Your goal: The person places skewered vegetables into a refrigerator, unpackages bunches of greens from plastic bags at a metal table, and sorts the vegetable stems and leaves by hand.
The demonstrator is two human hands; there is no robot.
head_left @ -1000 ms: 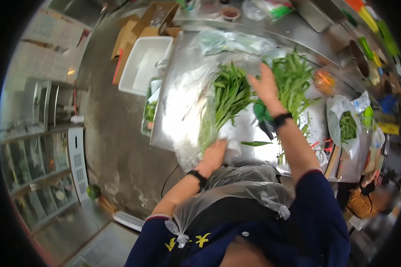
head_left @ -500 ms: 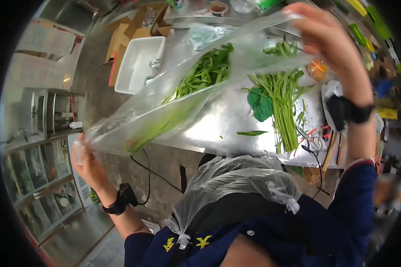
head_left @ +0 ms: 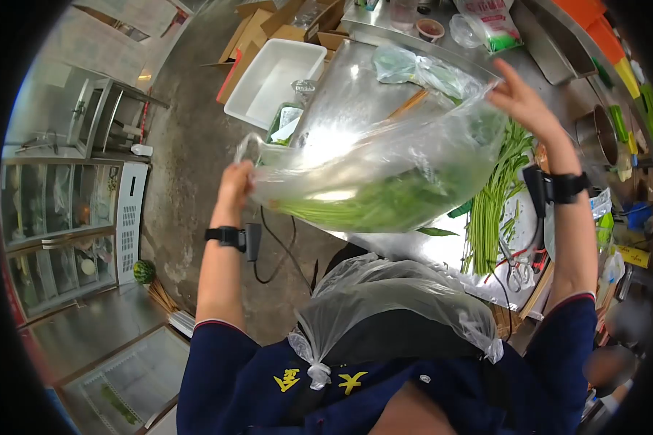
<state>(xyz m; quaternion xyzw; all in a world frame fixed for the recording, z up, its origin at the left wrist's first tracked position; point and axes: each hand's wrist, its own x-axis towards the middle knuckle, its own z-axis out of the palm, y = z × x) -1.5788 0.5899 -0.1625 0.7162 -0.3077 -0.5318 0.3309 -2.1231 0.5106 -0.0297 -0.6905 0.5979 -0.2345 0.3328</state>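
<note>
A large clear plastic bag (head_left: 297, 177) with leafy green vegetables (head_left: 399, 203) inside hangs between my hands above the metal table. My left hand (head_left: 235, 185) is closed on its left end. At the upper right corner of the bag, my right hand (head_left: 521, 101) grips the plastic with one finger sticking up. The greens lie along the bag's sagging bottom, seen blurred through the film. Beneath its right end, a bunch of long green stalks (head_left: 490, 232) rests on the table, partly hidden by the bag. A loose leaf (head_left: 437, 232) lies beside the bunch.
Scissors (head_left: 515, 274) lie by the stalk ends, near the table's right side. A white tub (head_left: 274, 83) stands left of the table (head_left: 341, 87), with cardboard boxes behind. Another plastic bag (head_left: 395, 64) sits at the table's back. A glass-door fridge (head_left: 58, 196) is far left.
The bag, earlier stretched diagonally, now hangs more level with the greens sunk to its bottom. My left hand has moved up and right; my right hand has come down. My view has shifted.
</note>
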